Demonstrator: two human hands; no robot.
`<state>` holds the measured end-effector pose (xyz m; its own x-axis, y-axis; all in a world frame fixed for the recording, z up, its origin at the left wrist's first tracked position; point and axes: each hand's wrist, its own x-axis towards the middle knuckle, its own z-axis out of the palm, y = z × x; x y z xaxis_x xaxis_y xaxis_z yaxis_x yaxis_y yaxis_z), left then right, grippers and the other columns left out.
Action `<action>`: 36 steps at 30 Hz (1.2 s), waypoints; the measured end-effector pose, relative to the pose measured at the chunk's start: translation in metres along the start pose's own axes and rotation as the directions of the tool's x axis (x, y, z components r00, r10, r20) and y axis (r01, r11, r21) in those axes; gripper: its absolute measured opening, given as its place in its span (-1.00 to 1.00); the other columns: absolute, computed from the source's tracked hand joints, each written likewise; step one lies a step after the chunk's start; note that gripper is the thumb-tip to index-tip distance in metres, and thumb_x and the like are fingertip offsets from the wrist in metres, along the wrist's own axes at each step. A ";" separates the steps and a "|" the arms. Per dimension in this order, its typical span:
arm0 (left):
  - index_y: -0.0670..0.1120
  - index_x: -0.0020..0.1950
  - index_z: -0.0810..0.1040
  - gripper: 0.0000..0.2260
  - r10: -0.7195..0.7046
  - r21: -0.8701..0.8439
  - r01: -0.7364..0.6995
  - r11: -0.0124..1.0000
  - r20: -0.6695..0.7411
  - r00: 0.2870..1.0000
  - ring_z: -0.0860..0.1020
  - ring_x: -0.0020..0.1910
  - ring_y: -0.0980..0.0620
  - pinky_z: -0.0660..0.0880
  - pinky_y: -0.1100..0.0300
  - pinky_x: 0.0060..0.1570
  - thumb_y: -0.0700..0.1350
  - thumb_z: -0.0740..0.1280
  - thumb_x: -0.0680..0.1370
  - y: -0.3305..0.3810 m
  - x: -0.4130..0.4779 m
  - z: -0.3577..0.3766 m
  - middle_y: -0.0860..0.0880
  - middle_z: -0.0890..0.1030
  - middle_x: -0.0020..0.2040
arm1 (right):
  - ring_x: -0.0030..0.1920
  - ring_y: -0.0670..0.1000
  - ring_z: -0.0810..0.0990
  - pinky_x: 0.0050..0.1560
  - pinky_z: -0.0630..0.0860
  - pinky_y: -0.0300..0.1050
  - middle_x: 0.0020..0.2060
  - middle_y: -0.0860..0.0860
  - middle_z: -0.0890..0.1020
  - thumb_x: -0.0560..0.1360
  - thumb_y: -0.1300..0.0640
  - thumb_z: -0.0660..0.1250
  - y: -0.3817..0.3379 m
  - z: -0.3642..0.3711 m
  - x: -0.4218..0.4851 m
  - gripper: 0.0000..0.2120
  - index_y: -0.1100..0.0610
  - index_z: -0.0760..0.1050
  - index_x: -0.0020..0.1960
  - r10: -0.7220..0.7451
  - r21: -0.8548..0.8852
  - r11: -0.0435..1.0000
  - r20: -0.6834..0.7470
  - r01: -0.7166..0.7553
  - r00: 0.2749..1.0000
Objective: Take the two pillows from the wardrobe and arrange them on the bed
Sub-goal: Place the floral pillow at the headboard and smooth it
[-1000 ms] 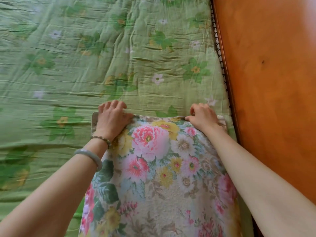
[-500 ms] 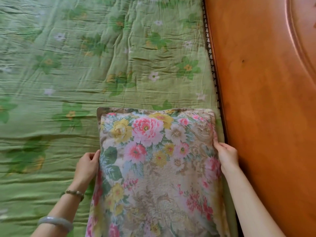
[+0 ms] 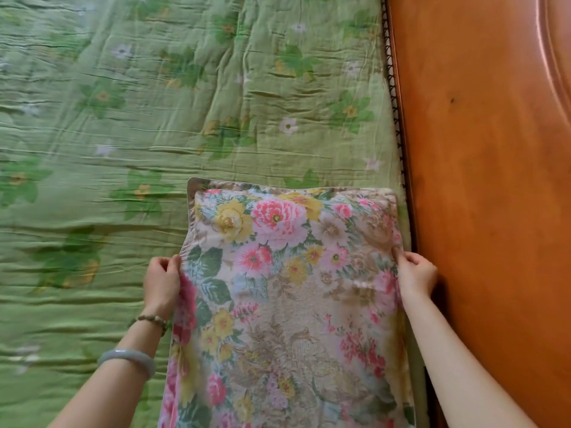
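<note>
A pillow (image 3: pixel 287 291) in a pink, yellow and green flowered cover lies flat on the bed's green floral quilt (image 3: pixel 154 118), its right side close to the wooden headboard (image 3: pixel 494 180). My left hand (image 3: pixel 162 281) pinches the pillow's left edge about halfway along. My right hand (image 3: pixel 415 274) grips the right edge, squeezed between pillow and headboard. Only one pillow is in view; the wardrobe is out of sight.
The orange-brown headboard runs down the whole right side, with a dark braided trim (image 3: pixel 394 97) along the mattress edge. The wrinkled quilt spreads to the left and beyond the pillow's far end. A jade bangle (image 3: pixel 128 359) and a bead bracelet are on my left wrist.
Both hands slid back from the pillow's far corners to its two side edges and now pinch the fabric there. The pillow stays flat in about the same place.
</note>
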<state>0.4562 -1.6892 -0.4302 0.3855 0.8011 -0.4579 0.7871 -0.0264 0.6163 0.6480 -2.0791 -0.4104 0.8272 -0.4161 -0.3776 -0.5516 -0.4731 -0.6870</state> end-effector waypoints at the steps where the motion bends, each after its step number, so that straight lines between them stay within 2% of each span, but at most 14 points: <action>1: -0.15 -0.03 0.48 -0.76 -0.020 -0.060 0.022 0.998 0.047 0.999 0.51 -0.23 0.00 0.45 0.09 -0.27 0.00 0.18 0.66 -0.004 -0.004 -0.002 -0.07 0.56 -0.16 | -0.14 0.04 0.61 -0.09 0.51 -0.09 -0.22 0.01 0.66 0.48 0.00 0.39 0.005 -0.007 -0.006 -0.76 0.18 0.65 -0.02 0.019 0.041 0.999 0.036 -0.021 0.999; 3: -0.12 -0.05 0.53 -0.71 -0.054 -0.161 0.081 0.984 0.166 0.985 0.55 -0.15 -0.06 0.52 -0.03 -0.08 0.04 0.15 0.66 -0.014 -0.017 -0.008 -0.11 0.60 -0.11 | -0.12 -0.02 0.62 -0.07 0.51 -0.11 -0.21 -0.05 0.67 0.46 -0.10 0.39 0.025 -0.022 -0.024 -0.70 0.12 0.65 0.01 0.045 0.103 0.993 0.125 -0.058 0.991; 5: -0.12 0.01 0.57 -0.68 -0.055 -0.146 0.098 0.984 0.270 0.961 0.58 -0.10 -0.10 0.53 -0.04 -0.02 0.07 0.15 0.65 -0.027 -0.033 -0.016 -0.13 0.63 -0.08 | -0.13 -0.06 0.64 -0.06 0.55 -0.10 -0.23 -0.07 0.71 0.44 -0.16 0.40 0.053 -0.038 -0.049 -0.74 0.01 0.68 -0.11 0.080 0.138 0.984 0.209 -0.111 0.975; 9: -0.17 -0.08 0.60 -0.73 -0.038 -0.126 0.073 0.989 0.257 0.966 0.49 -0.30 -0.02 0.45 0.31 -0.41 -0.02 0.24 0.63 -0.062 -0.079 -0.023 -0.12 0.60 -0.23 | -0.08 0.05 0.67 0.01 0.60 0.02 -0.18 -0.01 0.71 0.44 -0.07 0.43 0.098 -0.062 -0.097 -0.84 0.01 0.66 -0.13 0.273 0.189 0.929 0.230 -0.318 0.934; 10: -0.19 -0.11 0.60 -0.75 -0.042 -0.128 0.073 0.989 0.234 0.971 0.47 -0.34 -0.02 0.40 0.35 -0.50 -0.06 0.25 0.63 -0.071 -0.090 -0.023 -0.12 0.59 -0.27 | -0.10 0.05 0.67 -0.03 0.60 -0.01 -0.19 -0.02 0.71 0.44 -0.05 0.44 0.106 -0.065 -0.105 -0.88 -0.01 0.64 -0.17 0.314 0.211 0.910 0.209 -0.357 0.926; 12: -0.21 -0.14 0.58 -0.76 -0.036 -0.126 0.062 0.990 0.198 0.979 0.46 -0.34 -0.06 0.40 0.30 -0.52 -0.11 0.26 0.63 -0.088 -0.110 -0.026 -0.17 0.57 -0.29 | -0.15 0.03 0.66 -0.13 0.58 -0.08 -0.23 -0.03 0.70 0.43 -0.03 0.46 0.112 -0.071 -0.119 -0.89 -0.02 0.62 -0.22 0.350 0.227 0.894 0.181 -0.385 0.919; 17: -0.24 -0.09 0.54 -0.81 0.023 -0.018 -0.023 1.000 0.027 0.999 0.49 -0.19 -0.10 0.35 0.09 -0.30 -0.18 0.23 0.64 -0.108 -0.125 -0.042 -0.12 0.55 -0.24 | -0.26 -0.01 0.61 -0.15 0.55 -0.09 -0.32 -0.03 0.65 0.46 0.07 0.43 0.111 -0.084 -0.117 -0.86 0.15 0.64 -0.14 0.227 0.146 0.963 0.005 -0.225 0.974; 21: -0.26 -0.12 0.54 -0.71 -0.004 0.009 0.004 1.000 0.030 1.000 0.50 -0.17 -0.13 0.38 0.02 -0.17 -0.09 0.19 0.66 -0.108 -0.115 -0.038 -0.20 0.57 -0.20 | -0.30 -0.02 0.58 -0.15 0.54 -0.08 -0.34 0.00 0.65 0.44 0.01 0.45 0.116 -0.083 -0.115 -0.79 0.17 0.65 -0.18 0.229 0.057 0.971 0.054 -0.232 0.972; 24: -0.19 -0.29 0.46 -0.51 -0.088 -0.029 0.094 0.995 0.162 0.983 0.42 -0.33 -0.09 0.30 0.07 -0.29 0.12 0.08 0.67 -0.117 -0.118 -0.039 -0.16 0.48 -0.36 | -0.23 0.01 0.61 -0.06 0.56 -0.05 -0.30 -0.01 0.67 0.42 -0.15 0.43 0.129 -0.088 -0.128 -0.73 0.04 0.64 -0.26 0.283 0.065 0.950 0.222 -0.304 0.933; 26: -0.13 -0.31 0.44 -0.48 -0.110 -0.059 0.130 0.990 0.262 0.959 0.38 -0.43 -0.02 0.28 0.16 -0.37 0.23 0.06 0.63 -0.129 -0.132 -0.044 -0.06 0.45 -0.44 | -0.17 0.02 0.64 -0.06 0.56 -0.06 -0.23 0.01 0.69 0.41 -0.18 0.43 0.142 -0.099 -0.142 -0.72 0.04 0.66 -0.17 0.299 0.120 0.929 0.309 -0.349 0.903; 29: -0.10 -0.35 0.44 -0.56 -0.051 -0.067 0.074 0.995 0.306 0.951 0.40 -0.51 0.14 0.32 0.36 -0.49 0.15 0.20 0.61 -0.154 -0.160 -0.051 0.12 0.46 -0.55 | -0.21 0.00 0.71 -0.28 0.61 -0.15 -0.26 0.02 0.73 0.43 -0.03 0.45 0.163 -0.114 -0.169 -0.76 0.13 0.64 -0.04 0.329 0.248 0.868 0.361 -0.430 0.872; 31: -0.22 -0.23 0.56 -0.65 -0.008 -0.118 0.048 0.992 0.313 0.950 0.48 -0.33 0.01 0.42 0.26 -0.30 0.00 0.27 0.62 -0.171 -0.172 -0.053 -0.04 0.56 -0.37 | -0.21 0.02 0.71 -0.22 0.61 -0.11 -0.23 0.07 0.73 0.45 0.04 0.44 0.178 -0.122 -0.185 -0.85 0.12 0.65 -0.09 0.343 0.260 0.856 0.360 -0.447 0.867; 33: -0.27 -0.22 0.57 -0.69 0.014 -0.146 0.028 0.989 0.274 0.962 0.46 -0.32 -0.03 0.43 0.24 -0.31 -0.10 0.28 0.62 -0.179 -0.179 -0.057 -0.10 0.55 -0.36 | -0.20 0.06 0.68 -0.10 0.57 -0.05 -0.23 0.11 0.71 0.49 0.07 0.41 0.188 -0.128 -0.194 -0.87 0.11 0.64 -0.16 0.320 0.216 0.893 0.308 -0.394 0.896; 36: -0.11 -0.29 0.51 -0.71 0.004 -0.147 0.018 0.989 0.147 0.989 0.45 -0.51 0.06 0.35 0.40 -0.59 -0.12 0.27 0.63 -0.182 -0.182 -0.063 -0.03 0.52 -0.42 | -0.36 0.03 0.50 -0.32 0.41 -0.12 -0.44 0.03 0.55 0.54 0.06 0.33 0.192 -0.134 -0.188 -0.69 0.07 0.52 -0.37 0.155 -0.006 0.988 0.178 -0.156 0.972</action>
<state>0.2123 -1.7926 -0.4186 0.4549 0.7044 -0.5449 0.7149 0.0761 0.6951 0.3724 -2.1962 -0.3885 0.7376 -0.3393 -0.5838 -0.6746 -0.4073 -0.6156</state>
